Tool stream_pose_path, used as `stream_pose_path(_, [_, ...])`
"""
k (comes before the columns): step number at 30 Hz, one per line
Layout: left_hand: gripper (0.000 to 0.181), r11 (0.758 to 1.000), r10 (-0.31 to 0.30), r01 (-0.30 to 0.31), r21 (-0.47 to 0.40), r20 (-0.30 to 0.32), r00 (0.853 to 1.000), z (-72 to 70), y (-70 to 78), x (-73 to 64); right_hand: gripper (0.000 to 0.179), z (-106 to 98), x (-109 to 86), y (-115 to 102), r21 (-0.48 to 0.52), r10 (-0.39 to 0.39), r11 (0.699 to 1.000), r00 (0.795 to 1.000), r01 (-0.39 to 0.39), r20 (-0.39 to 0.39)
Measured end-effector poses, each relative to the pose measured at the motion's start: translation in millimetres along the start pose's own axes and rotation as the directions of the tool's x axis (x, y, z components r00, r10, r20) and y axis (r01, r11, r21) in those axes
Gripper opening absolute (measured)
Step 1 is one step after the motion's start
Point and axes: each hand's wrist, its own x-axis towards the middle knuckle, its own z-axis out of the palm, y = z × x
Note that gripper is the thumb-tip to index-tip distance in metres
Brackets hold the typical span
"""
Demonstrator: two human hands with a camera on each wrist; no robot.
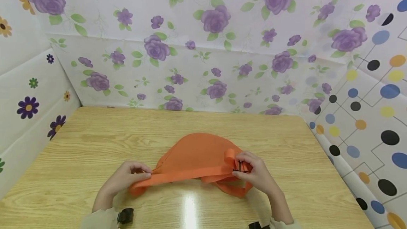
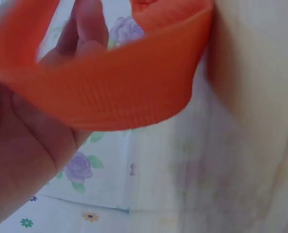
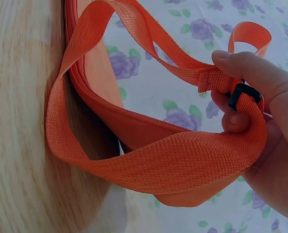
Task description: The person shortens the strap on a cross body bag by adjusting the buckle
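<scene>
An orange fabric bag point(image 1: 198, 151) with a rounded top lies on the wooden table. Its flat webbing strap point(image 1: 190, 175) runs along the near side between the two hands. At the bag's left end, my left hand point(image 1: 119, 181) pinches the strap between thumb and fingers; in the left wrist view a strap loop point(image 2: 114, 92) crosses in front of the palm. On the right, my right hand point(image 1: 259, 176) grips the strap at a black slider buckle point(image 3: 245, 94). A stitched strap end point(image 3: 215, 80) sits beside the buckle, and loose strap loops hang below that hand.
The wood-grain table point(image 1: 111, 133) ends at a wall cover with purple flowers point(image 1: 216, 20). Side covers stand left and right, the right one with coloured dots point(image 1: 389, 137). Black wrist bands point(image 1: 125, 216) show at both sleeves.
</scene>
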Motion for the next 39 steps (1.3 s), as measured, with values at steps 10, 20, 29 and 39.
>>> stream_pose_path(10, [0.020, 0.998, 0.024, -0.024, 0.054, 0.010, 1.000, 7.8, 12.6, 7.0, 0.033, 1.9, -0.3, 0.1, -0.013, 0.008, 1.000, 1.000, -0.008, -0.003])
stream_pose_path(20, [0.023, 0.990, 0.139, -0.139, -0.011, 0.083, 0.987, 29.6, 23.6, 23.6, 0.032, 3.3, -0.6, -0.7, 0.006, -0.002, 1.000, 1.000, 0.002, 0.008])
stream_pose_path(29, [0.021, 0.988, 0.153, -0.155, 0.001, 0.125, 0.980, 55.0, 30.9, 43.0, 0.033, 3.9, -0.9, -1.1, 0.004, 0.011, 1.000, 1.000, -0.011, 0.004])
stream_pose_path(39, [0.011, 0.989, 0.143, -0.146, 0.005, 0.184, 0.972, 82.3, 37.6, 57.7, 0.033, 4.5, -0.9, 0.5, 0.022, 0.001, 1.000, 1.000, -0.001, 0.008])
